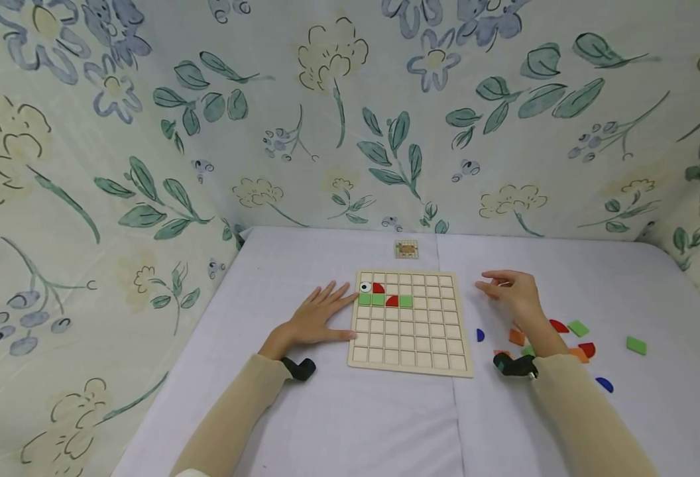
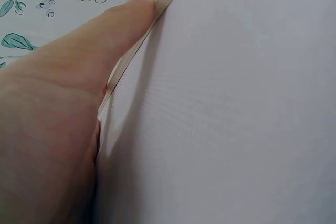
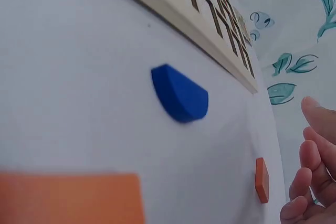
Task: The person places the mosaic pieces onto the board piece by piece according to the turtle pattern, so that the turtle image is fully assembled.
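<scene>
Resting spread against the gridded board (image 1: 424, 328), left hand (image 1: 316, 320) could jar the placed green tiles (image 1: 406, 301) if it pushes sideways; right hand (image 1: 518, 295), loosely bent, appears to hold nothing.

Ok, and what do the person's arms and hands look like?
Long, plain beige sleeves, the left sleeve and the right sleeve, cover the forearms. A small black device juts out at each cuff: left device, right device. The left hand and right hand are ungloved.
</scene>
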`<state>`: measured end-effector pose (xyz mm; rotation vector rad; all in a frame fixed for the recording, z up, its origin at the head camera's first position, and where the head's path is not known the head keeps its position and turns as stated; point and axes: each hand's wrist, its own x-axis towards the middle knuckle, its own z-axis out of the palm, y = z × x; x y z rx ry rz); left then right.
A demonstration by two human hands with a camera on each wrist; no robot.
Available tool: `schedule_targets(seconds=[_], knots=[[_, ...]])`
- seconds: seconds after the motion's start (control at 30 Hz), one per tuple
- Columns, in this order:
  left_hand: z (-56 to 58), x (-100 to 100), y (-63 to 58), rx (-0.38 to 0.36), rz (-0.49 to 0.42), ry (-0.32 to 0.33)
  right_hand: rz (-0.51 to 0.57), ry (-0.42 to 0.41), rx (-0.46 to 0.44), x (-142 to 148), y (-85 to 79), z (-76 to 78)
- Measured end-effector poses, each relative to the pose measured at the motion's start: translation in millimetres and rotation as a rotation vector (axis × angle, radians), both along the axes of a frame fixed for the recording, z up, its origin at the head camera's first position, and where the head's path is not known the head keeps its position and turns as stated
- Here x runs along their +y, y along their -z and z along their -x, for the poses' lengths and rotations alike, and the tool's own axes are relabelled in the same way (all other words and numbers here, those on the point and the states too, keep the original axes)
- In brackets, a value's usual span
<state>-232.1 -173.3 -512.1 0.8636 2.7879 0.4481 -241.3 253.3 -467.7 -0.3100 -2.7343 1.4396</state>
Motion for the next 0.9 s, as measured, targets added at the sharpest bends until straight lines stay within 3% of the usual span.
schedule_targets(seconds=[0.43, 0.9], knots=[[0.3, 1, -2.8, 0.009, -0.008, 0.004, -0.021, 0.071, -0.100, 22, 7.4, -4.9], [-0.4, 1, -0.8, 0.003, 0.012, 0.002, 0.001, 0.081, -0.099, 28, 20.4, -4.5]])
